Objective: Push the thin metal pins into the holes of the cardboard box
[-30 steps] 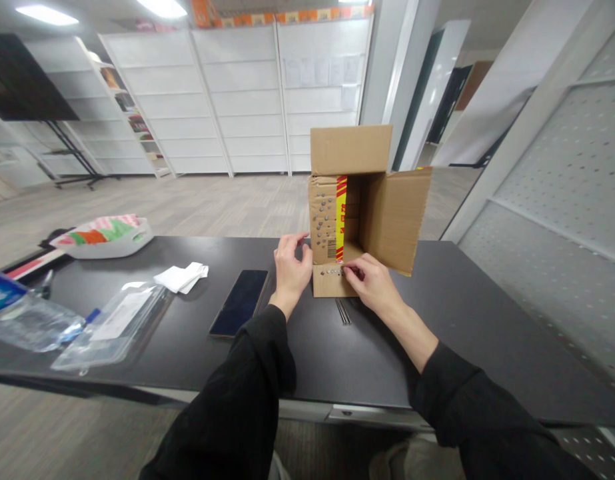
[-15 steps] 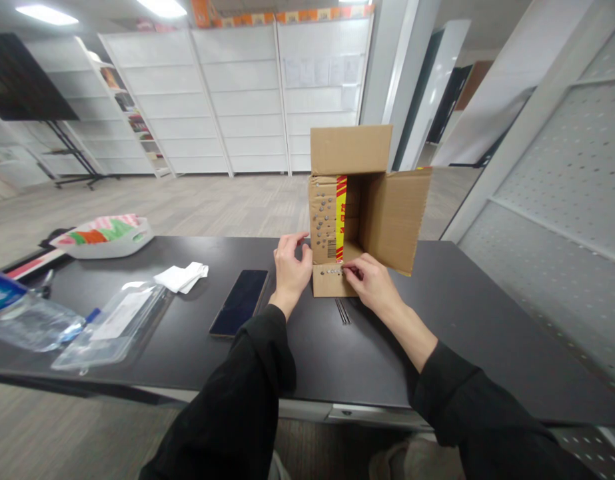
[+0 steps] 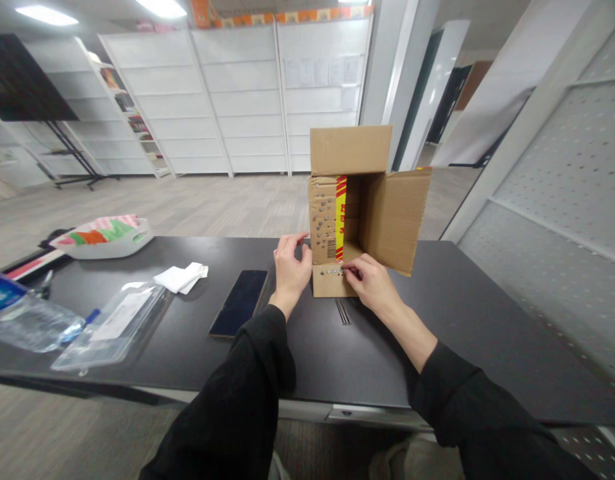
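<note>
A cardboard box (image 3: 374,220) stands on the dark table with its open side toward me. Yellow-and-red tape and several small grey round heads mark its left front flap (image 3: 323,220). The lower flap (image 3: 332,288) carries a short row of similar small heads. My left hand (image 3: 292,265) is against the box's left side, thumb and fingers apart, gripping nothing. At the lower flap, the fingertips of my right hand (image 3: 368,277) are pinched together; whatever is between them is too small to make out. Several thin metal rods (image 3: 343,312) lie just in front of the flap.
Left of my left hand lies a black phone (image 3: 240,302). Farther left are folded white tissues (image 3: 182,277), a clear plastic case (image 3: 117,327), a water bottle (image 3: 32,320) and a white basket (image 3: 112,247) with colourful contents. A perforated panel (image 3: 562,220) borders the right side.
</note>
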{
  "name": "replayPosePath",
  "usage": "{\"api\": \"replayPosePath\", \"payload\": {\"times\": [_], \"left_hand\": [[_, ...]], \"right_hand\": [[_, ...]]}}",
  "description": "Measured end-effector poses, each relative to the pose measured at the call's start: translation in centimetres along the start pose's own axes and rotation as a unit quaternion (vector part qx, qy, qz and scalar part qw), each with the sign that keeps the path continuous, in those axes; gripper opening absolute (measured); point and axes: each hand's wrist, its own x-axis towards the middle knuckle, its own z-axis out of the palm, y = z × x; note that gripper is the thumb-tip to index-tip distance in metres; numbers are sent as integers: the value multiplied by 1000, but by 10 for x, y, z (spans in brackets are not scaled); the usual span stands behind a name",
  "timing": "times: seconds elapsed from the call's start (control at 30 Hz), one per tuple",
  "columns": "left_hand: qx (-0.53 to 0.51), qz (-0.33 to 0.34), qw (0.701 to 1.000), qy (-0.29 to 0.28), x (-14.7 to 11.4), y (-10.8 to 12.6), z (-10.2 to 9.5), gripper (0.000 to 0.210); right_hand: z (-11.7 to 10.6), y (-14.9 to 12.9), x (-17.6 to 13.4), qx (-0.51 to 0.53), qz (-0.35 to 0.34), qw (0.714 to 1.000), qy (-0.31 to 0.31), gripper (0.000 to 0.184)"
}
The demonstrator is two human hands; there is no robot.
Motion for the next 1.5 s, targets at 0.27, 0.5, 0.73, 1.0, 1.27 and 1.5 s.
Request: {"api": "replayPosePath", "payload": {"times": [0.27, 0.5, 0.73, 1.0, 1.27, 1.5], "left_hand": [[2, 1, 1000, 0, 0, 0, 0, 27], [-9, 4, 1000, -1, 0, -1, 0, 27], [4, 3, 1000, 0, 0, -1, 1, 27], [-3, -1, 1000, -3, 0, 0, 0, 28], [-2, -3, 1000, -2, 0, 0, 0, 27], [-13, 9, 1000, 6, 0, -1, 0, 27]], "right_hand": [[1, 1, 0, -5, 2, 1000, -1, 15], [0, 0, 0, -7, 3, 1000, -5, 15], [0, 0, 0, -5, 2, 1000, -10, 15], [-1, -2, 0, -4, 2, 1000, -9, 14], [-5, -9, -1, 23, -1, 1000, -8, 13], [-9, -16, -3, 50, -44, 996, -53, 14]]}}
